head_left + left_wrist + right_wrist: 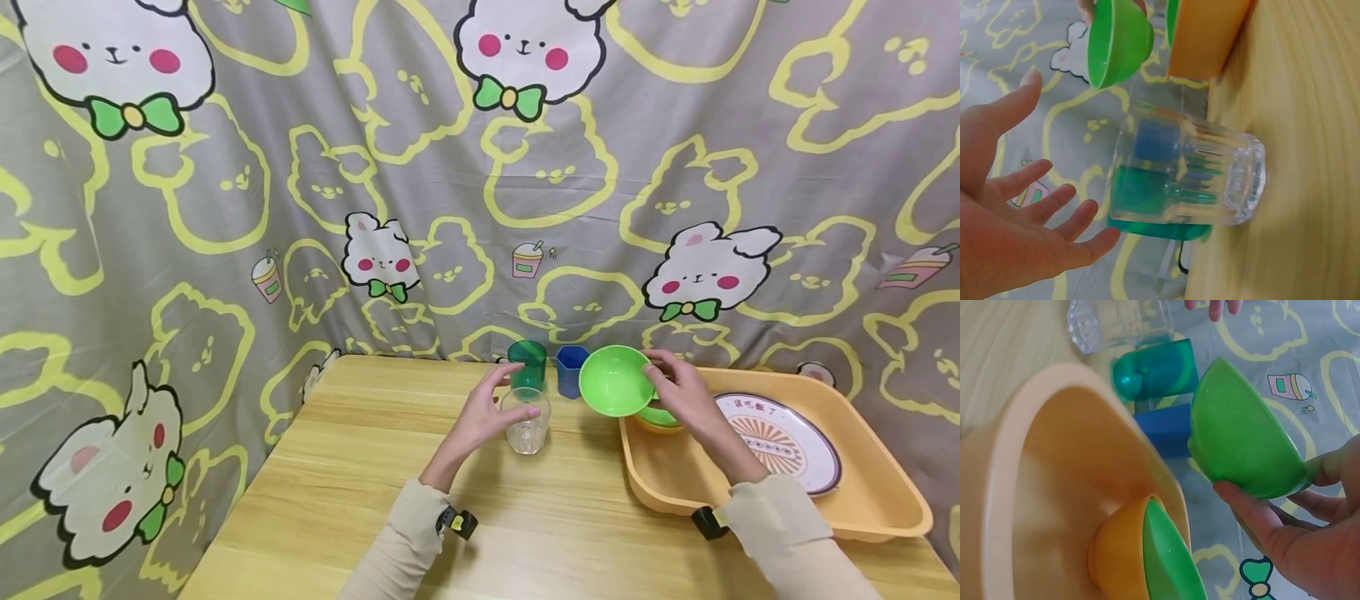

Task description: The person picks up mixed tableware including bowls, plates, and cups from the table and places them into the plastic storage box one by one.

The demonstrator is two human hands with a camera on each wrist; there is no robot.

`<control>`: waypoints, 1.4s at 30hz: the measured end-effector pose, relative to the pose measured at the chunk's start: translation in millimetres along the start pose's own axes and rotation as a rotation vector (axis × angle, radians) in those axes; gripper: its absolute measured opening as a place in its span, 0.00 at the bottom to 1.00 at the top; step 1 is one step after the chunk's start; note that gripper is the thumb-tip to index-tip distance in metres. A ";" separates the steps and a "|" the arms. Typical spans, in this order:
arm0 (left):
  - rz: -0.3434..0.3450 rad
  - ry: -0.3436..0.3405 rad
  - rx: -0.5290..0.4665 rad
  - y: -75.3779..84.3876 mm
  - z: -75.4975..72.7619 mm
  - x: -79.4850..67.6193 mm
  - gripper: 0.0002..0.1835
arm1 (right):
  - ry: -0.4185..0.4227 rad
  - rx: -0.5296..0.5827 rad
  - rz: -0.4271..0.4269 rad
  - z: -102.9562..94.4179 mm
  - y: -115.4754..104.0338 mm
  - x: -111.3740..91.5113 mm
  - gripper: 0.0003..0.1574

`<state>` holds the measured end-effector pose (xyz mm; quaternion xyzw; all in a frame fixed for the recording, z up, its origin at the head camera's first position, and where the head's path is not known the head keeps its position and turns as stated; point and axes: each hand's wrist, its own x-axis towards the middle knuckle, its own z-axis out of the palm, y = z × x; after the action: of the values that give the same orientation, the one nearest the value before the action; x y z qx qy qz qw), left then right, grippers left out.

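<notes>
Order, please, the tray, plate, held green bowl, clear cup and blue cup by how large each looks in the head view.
1. Orange tray
2. Plate
3. Held green bowl
4. Clear cup
5. Blue cup

The blue cup stands farther back than the clear one, so their true order is unsure.

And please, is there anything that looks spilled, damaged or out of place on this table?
Nothing stands out. The clear cup, green cup and blue cup stand upright on the table, with no visible spill. The raised green bowl is tilted, but the right hand holds it.
</notes>
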<state>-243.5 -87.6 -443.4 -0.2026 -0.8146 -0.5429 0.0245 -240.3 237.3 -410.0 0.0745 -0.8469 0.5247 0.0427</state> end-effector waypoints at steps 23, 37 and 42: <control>-0.147 -0.049 -0.120 -26.7 6.8 -5.6 0.54 | 0.094 -0.319 -0.028 -27.2 18.4 12.2 0.29; -0.170 -0.044 -0.155 -31.5 10.4 -5.4 0.50 | 0.065 -0.381 0.001 -43.7 27.0 23.8 0.32; -0.187 -0.035 -0.139 -33.3 11.7 -5.4 0.48 | 0.051 -0.362 0.034 -48.7 28.2 25.9 0.33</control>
<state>-248.3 -89.7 -478.7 -0.1363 -0.7906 -0.5945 -0.0544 -271.0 291.1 -409.3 0.0382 -0.9274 0.3659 0.0680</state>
